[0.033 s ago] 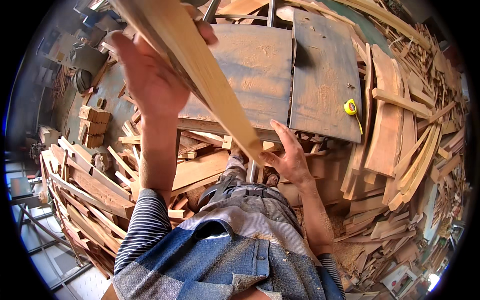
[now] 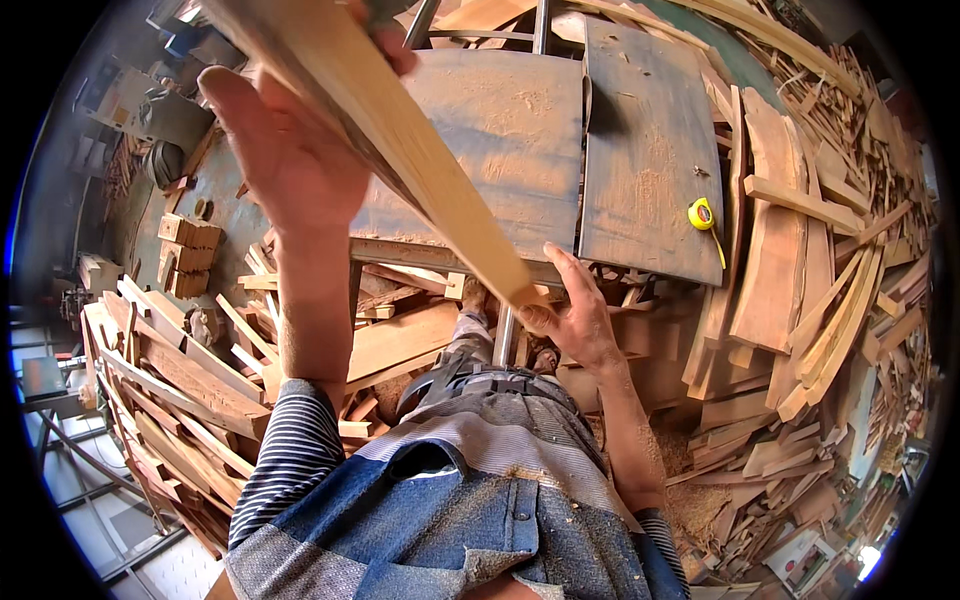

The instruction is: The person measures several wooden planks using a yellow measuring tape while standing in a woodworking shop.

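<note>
A long squared piece of timber (image 2: 430, 165) slants from the top left down toward my waist, above the saw table. Across its far part my left hand (image 2: 300, 155) lies beneath, with fingertips showing around the right side and the thumb stretched out to the left. By the timber's near end is my right hand (image 2: 580, 320), its thumb touching that end and its fingers extended and apart. Below the timber lies the dusty metal saw table (image 2: 500, 150), with a second flat panel (image 2: 640, 150) beside it. A yellow tape measure (image 2: 702, 213) rests on that panel, its tape partly out.
Boards and offcuts (image 2: 780, 230) are heaped along the right. Another scrap pile (image 2: 190, 390) fills the lower left, near stacked wooden blocks (image 2: 187, 255). Sawdust (image 2: 700, 510) covers part of the floor at my right.
My left hand and the timber's far part have shifted slightly left. The near end has moved a little right, closer against my right thumb.
</note>
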Motion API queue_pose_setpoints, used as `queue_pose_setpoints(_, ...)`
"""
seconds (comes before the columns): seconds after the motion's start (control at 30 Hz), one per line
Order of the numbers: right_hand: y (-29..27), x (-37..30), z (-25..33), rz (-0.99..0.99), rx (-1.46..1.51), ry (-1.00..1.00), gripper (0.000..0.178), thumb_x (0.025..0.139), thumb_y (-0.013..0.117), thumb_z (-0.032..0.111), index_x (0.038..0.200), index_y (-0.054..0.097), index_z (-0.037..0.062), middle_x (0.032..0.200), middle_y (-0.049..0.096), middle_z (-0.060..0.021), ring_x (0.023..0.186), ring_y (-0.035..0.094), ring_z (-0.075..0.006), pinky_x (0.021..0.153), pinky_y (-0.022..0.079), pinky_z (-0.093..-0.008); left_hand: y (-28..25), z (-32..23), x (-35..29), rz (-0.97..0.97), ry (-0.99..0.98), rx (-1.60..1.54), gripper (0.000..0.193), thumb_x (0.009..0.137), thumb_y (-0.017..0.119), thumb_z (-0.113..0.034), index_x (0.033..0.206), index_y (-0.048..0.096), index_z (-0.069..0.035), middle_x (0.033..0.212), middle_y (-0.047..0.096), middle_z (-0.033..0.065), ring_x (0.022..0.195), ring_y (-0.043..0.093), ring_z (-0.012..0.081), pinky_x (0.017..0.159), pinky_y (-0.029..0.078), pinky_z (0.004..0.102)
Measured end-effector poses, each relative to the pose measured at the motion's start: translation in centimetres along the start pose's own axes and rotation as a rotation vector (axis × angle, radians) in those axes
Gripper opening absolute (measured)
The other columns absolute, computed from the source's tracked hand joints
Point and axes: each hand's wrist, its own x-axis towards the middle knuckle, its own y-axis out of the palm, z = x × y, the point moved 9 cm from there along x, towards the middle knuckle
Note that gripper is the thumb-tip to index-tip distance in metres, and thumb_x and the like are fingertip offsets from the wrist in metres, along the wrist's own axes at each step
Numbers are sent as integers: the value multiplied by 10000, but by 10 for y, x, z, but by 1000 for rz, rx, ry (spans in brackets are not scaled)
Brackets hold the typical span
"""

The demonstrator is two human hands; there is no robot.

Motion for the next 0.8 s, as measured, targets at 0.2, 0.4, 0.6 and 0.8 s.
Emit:
queue_pose_setpoints(0.2,-11,-36,-73,-113,-265,104,689,805,855,133,1425,568,42,1357,635,-180,1297,577,-366,1125,458,-487,-150,25,-99,-759,-67,266,492,977,735,-250,1324,549,47,1184,663,183,1175,650,311,1093,490,460)
queue_pose_setpoints(0.4,-63,-30,-112,6,-610,44,634,769,785,-38,1370,598,46,1292,649,-147,1246,601,-335,1183,401,-533,-212,138,-272,-1165,-611,141,262,950,765,-323,1084,674,-118,1021,700,31,938,675,169,841,597,338)
queue_pose_setpoints(0.6,-97,16,-133,148,-677,0,601,763,772,-19,1335,597,34,1274,635,-160,1244,578,-364,1203,351,-553,-212,231,-338,-1101,-830,-83,316,983,719,-448,979,629,-145,769,630,66,676,627,180,735,595,327)
queue_pose_setpoints(0.8,-104,28,-184,270,-730,31,589,741,783,-38,1296,595,14,1266,636,-174,1204,568,-399,1123,412,-518,-189,236,-330,-873,-1268,58,408,1002,682,-478,984,680,-71,767,679,61,664,691,163,595,595,308)
